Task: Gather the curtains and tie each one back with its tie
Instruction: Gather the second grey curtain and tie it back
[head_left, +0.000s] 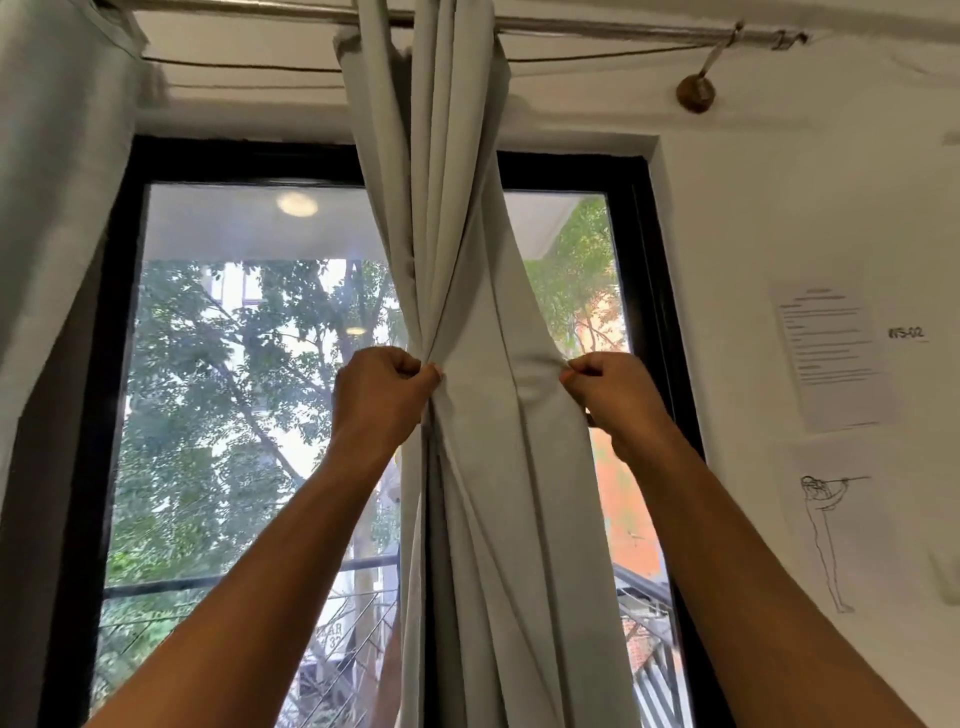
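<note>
Fabric of the middle curtain (467, 249) is gathered between both hands. It hangs from the rod (597, 25) high above them and falls on below, past the forearms. The left hand (387, 389) is curled into a fist, its thumb and fingers pinching the curtain's left edge where the folds are drawn tight together. The right hand (610, 389) is curled the same way, pinching the curtain's right edge at about the same height. The cloth between the two hands lies in a few broad, loose folds. Above the hands it narrows into close pleats toward the rod.

A second curtain (57, 208) hangs well to the left of the left hand, apart from it. Behind the hands stands a dark window frame (670, 312). Through the glass beyond the left hand are trees (234, 364) and, lower, a balcony railing (234, 577). To the right of the right hand, on the white wall, are a printed sheet (831, 353) and a small label (906, 333), with a line drawing (826, 540) lower down. Up and right of the right hand, a round bracket (696, 93) carries the rod.
</note>
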